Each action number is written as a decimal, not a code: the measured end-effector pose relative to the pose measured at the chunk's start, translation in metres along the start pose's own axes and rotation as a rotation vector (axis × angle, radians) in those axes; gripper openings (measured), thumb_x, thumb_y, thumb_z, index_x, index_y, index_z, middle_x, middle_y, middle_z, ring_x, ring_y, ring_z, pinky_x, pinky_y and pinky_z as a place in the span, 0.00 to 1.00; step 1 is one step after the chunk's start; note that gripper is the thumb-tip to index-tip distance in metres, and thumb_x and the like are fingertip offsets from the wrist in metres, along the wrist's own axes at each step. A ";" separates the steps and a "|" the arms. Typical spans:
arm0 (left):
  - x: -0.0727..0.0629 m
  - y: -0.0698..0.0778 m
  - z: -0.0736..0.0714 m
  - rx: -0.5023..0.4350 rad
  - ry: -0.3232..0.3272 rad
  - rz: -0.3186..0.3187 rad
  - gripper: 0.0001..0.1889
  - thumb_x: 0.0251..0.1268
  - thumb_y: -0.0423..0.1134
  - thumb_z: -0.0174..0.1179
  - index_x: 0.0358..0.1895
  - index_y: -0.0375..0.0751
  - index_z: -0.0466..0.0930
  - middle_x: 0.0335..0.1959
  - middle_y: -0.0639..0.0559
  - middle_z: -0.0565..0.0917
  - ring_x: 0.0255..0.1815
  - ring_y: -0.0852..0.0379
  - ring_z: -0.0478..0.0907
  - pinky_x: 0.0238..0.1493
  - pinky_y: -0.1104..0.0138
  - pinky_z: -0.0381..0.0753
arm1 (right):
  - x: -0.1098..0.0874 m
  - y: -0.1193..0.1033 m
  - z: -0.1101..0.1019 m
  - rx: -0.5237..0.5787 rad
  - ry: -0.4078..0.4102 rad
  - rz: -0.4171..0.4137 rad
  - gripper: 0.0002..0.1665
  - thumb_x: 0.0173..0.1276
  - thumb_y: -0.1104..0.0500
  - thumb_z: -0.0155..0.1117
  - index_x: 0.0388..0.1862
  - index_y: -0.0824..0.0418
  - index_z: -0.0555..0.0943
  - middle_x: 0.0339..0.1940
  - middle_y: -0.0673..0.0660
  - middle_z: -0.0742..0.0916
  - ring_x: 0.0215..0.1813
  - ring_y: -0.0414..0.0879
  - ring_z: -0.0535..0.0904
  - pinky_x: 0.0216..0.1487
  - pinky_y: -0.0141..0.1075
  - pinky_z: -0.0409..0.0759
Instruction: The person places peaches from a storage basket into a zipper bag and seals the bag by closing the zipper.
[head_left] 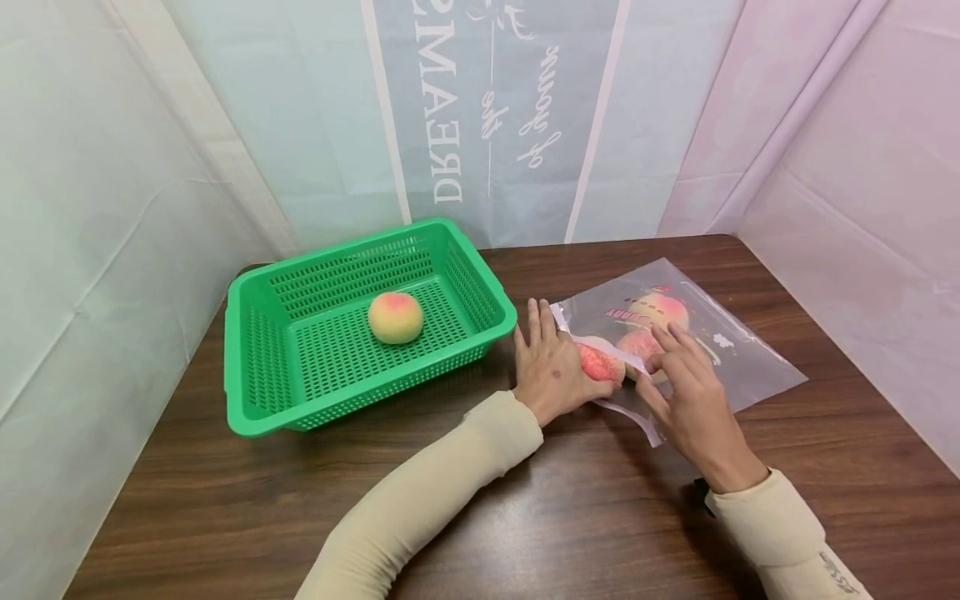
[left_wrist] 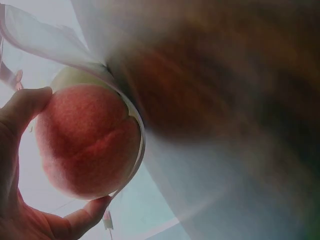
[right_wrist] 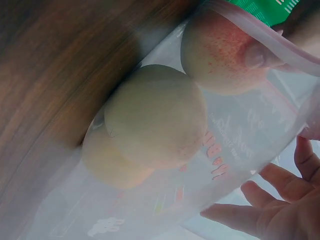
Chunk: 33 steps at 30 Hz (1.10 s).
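Right of frame: I've got left hand [head_left: 551, 372], fingers half-curled round peach [head_left: 600, 364]; right hand [head_left: 692, 407] pinching bag [head_left: 738, 367] at its mouth. Sagging lip could snag peach.

Head camera high, facing forward and down, wrist cameras close, sharing bag [head_left: 742, 358]

Your basket [head_left: 375, 385] at centre left is bright green, patterned with rows of slots; the lone peach [head_left: 396, 321] there is creamy yellow, blushed pink. Right of centre, your see-through bag [head_left: 750, 362] has red and white print, your pinched peach [head_left: 602, 364] pink-red speckles. Your sleeves [head_left: 420, 471] are cream, the surface [head_left: 585, 533] dark brown, wood-grained.
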<state>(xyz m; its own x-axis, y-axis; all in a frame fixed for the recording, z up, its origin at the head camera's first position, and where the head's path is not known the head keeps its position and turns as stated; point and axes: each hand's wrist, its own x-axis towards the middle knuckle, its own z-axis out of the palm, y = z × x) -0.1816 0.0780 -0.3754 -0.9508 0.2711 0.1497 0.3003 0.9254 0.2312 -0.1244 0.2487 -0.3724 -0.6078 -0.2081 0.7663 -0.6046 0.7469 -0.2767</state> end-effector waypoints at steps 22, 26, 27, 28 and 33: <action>-0.007 0.002 -0.003 -0.066 -0.082 -0.011 0.51 0.45 0.77 0.65 0.72 0.50 0.71 0.79 0.35 0.52 0.81 0.40 0.38 0.67 0.32 0.56 | 0.004 -0.004 0.004 -0.004 0.026 -0.045 0.21 0.73 0.52 0.52 0.29 0.69 0.75 0.56 0.73 0.83 0.60 0.73 0.75 0.73 0.45 0.63; -0.008 0.000 -0.003 -0.051 -0.124 0.004 0.52 0.44 0.76 0.67 0.73 0.54 0.68 0.80 0.36 0.49 0.81 0.40 0.35 0.66 0.31 0.56 | 0.005 -0.005 0.003 -0.010 0.012 -0.037 0.22 0.74 0.51 0.51 0.29 0.69 0.75 0.56 0.73 0.83 0.61 0.73 0.75 0.73 0.43 0.63; -0.008 0.000 -0.003 -0.044 -0.137 0.005 0.52 0.44 0.76 0.67 0.74 0.55 0.67 0.80 0.36 0.48 0.81 0.40 0.34 0.66 0.31 0.55 | 0.005 -0.005 0.002 -0.012 0.012 -0.036 0.22 0.74 0.51 0.52 0.29 0.69 0.75 0.56 0.73 0.83 0.61 0.73 0.75 0.73 0.43 0.63; -0.007 0.000 -0.003 -0.039 -0.147 0.008 0.52 0.44 0.75 0.67 0.74 0.57 0.67 0.80 0.37 0.48 0.81 0.40 0.33 0.66 0.31 0.55 | 0.005 -0.005 0.002 -0.013 0.012 -0.036 0.22 0.74 0.51 0.52 0.29 0.69 0.75 0.56 0.73 0.83 0.60 0.73 0.75 0.73 0.43 0.63; -0.005 0.002 -0.003 -0.048 -0.155 -0.001 0.48 0.43 0.76 0.68 0.69 0.55 0.73 0.80 0.35 0.48 0.81 0.40 0.34 0.65 0.29 0.55 | 0.006 -0.005 0.004 -0.014 0.029 -0.046 0.21 0.72 0.52 0.53 0.28 0.69 0.75 0.55 0.73 0.83 0.59 0.73 0.76 0.72 0.45 0.64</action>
<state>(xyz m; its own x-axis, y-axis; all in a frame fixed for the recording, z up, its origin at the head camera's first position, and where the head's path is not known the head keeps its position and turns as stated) -0.1758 0.0778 -0.3723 -0.9503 0.3115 0.0002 0.2992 0.9128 0.2779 -0.1264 0.2414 -0.3687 -0.5639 -0.2244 0.7948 -0.6246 0.7454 -0.2327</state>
